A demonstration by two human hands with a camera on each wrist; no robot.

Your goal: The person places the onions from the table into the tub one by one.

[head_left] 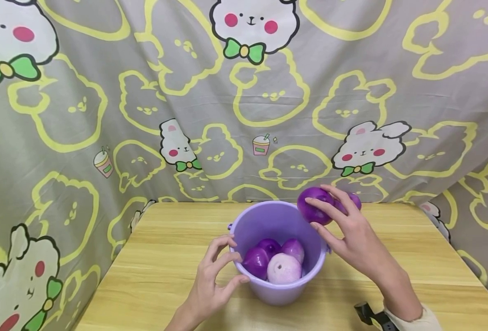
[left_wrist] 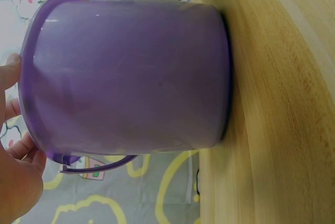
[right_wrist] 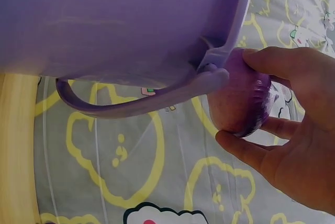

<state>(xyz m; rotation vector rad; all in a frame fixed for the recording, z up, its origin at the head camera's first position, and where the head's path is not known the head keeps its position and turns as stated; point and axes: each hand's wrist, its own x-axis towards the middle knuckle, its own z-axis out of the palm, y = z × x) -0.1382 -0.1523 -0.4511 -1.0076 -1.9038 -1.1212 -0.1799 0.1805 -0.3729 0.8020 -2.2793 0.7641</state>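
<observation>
A light purple bucket [head_left: 277, 294] stands upright on the table, with several purple onions [head_left: 284, 269] inside; one is paler and pinkish white. My left hand [head_left: 211, 278] holds the bucket's left rim with bent fingers and the thumb. Over the right side of the rim, my right hand [head_left: 353, 234] grips a glossy purple onion [head_left: 310, 207] between thumb and fingers. That onion [right_wrist: 238, 98] shows beside the rim in the right wrist view. Behind the right hand, another purple piece [head_left: 355, 201] is partly hidden; I cannot tell whether it is a separate onion.
The bucket's handle [right_wrist: 136, 106] hangs down its outer side. Under the bucket is a wood-grain table [head_left: 165, 266]. A grey cloth [head_left: 269, 110] with cartoon rabbits hangs behind. A black strap-like device [head_left: 376, 316] sits at my right wrist.
</observation>
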